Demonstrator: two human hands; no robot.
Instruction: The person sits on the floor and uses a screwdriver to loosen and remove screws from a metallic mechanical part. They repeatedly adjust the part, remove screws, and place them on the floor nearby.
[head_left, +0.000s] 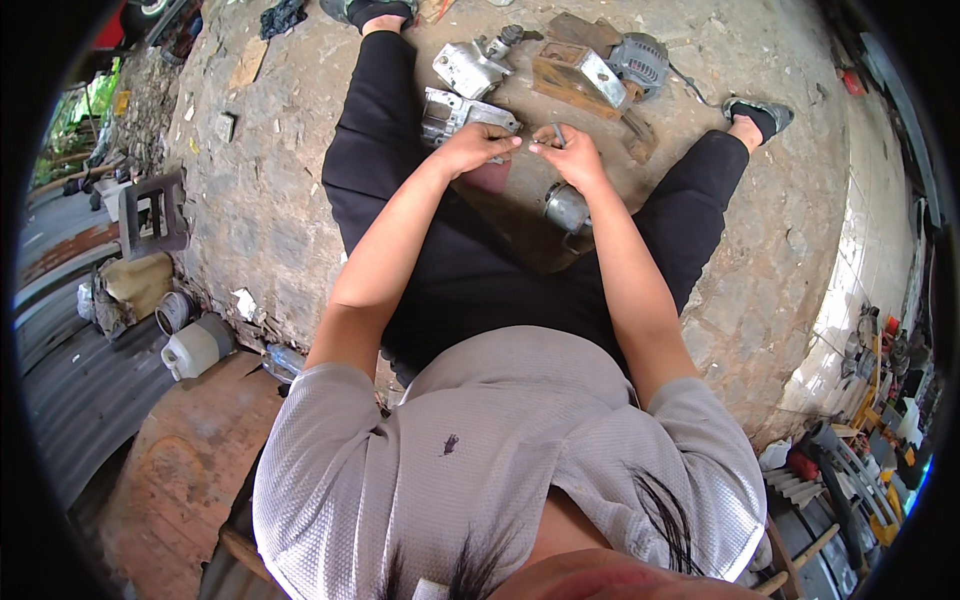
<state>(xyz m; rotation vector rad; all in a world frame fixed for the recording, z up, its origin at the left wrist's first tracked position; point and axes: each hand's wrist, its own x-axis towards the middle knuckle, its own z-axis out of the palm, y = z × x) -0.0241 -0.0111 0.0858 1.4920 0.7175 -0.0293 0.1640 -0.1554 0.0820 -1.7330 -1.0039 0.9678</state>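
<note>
My left hand (475,148) is closed in a pinch in front of me, its fingertips close to those of my right hand. My right hand (572,158) is also pinched, with a thin dark piece (558,133) showing at its fingers, too small to name. What the left fingers hold, if anything, is hidden. Beside the left hand lies a silver cast-metal housing (445,112), and a reddish flat piece (488,178) shows below that hand. A metal cylinder (567,208), like a small motor body, lies by my right wrist.
Farther off are another silver metal housing (470,68), a rusty block (575,80) and a grey motor-like unit (640,60) with a cord. My legs spread around these parts. At left stand a white jug (197,347) and a rusty sheet (190,440); assorted tools crowd the right edge.
</note>
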